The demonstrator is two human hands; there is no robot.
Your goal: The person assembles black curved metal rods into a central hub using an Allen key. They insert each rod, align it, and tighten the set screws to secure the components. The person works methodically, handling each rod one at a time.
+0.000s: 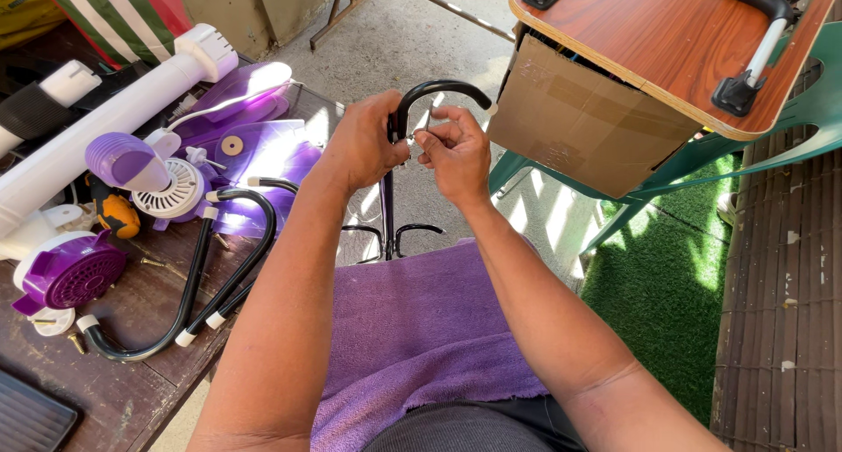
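Left hand (364, 145) wrapped around a black curved metal tube (438, 91), smooth and glossy, arched like a hook above a straight upright stem. Fingers closed firmly on the tube just below the bend. Right hand (454, 154) just beside, fingertips pressed together in a pinch on something very small and pale at the tube; too small to tell what. Both hands touching each other, raised above a purple towel (412, 329) of soft, rough terry cloth spread over the lap.

To the left, a dark worn wooden table (132, 391), scratched and dull. On it, two more black bent tubes (219, 277) with white plastic end caps, lying in U shapes. Beside them, purple plastic fan parts (74, 272), round and ribbed with a grille, and a white round vented piece (175, 189). Long white plastic pipe (105, 123), smooth and cylindrical, lying diagonally along the table edge. Few brass screws (77, 342) scattered on the wood.

To the right, a cardboard box (579, 119), flat brown, under a glossy reddish wooden board (667, 40) with black handles, resting on a green plastic chair (789, 128). Below, green artificial grass (667, 294), fuzzy, and grey concrete floor (412, 31)
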